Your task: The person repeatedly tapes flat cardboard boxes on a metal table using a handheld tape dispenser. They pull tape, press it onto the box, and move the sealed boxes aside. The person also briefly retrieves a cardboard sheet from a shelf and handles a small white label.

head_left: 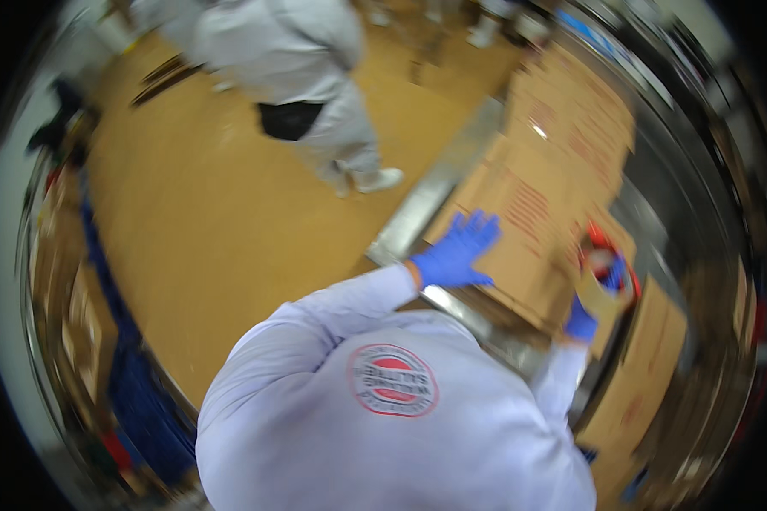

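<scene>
Brown cardboard [524,204] lies flat on the metal counter [418,217], right in front of the person in white, with its long axis slanting away from them toward the far right, in line with more cardboard [581,111] beyond. Over its near left corner I see the left hand [456,254] in a blue glove, palm down, fingers spread wide and pointing away, thumb out to the right; it grips nothing. At the near right, the gloved right hand [582,320] has its fingers curled around a red tape dispenser [598,235], just beside the cardboard's edge; blur hides which way the dispenser points.
</scene>
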{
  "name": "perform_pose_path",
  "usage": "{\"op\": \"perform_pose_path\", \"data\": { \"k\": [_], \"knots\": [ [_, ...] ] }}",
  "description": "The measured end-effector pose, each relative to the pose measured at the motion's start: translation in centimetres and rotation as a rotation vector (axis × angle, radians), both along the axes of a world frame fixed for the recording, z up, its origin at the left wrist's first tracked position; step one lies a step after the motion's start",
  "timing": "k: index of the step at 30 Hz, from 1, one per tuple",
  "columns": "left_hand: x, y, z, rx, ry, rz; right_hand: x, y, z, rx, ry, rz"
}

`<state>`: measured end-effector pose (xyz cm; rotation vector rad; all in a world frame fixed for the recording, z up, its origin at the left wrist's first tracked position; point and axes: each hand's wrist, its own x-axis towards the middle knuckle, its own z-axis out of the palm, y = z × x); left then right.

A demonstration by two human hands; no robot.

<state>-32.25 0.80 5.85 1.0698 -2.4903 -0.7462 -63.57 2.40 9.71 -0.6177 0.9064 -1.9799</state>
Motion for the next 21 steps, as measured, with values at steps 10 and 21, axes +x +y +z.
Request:
{"op": "perform_pose_path", "data": {
  "k": [10,21],
  "knots": [
    [0.4,-0.5,-0.6,-0.108,0.009,0.008,10.6,-9.6,2.4,0.032,0.972,0.052],
    [0.9,-0.4,0.0,-0.203,-0.055,0.061,11.1,-3.2,1.1,0.106,1.269,0.143]
  ]
}}
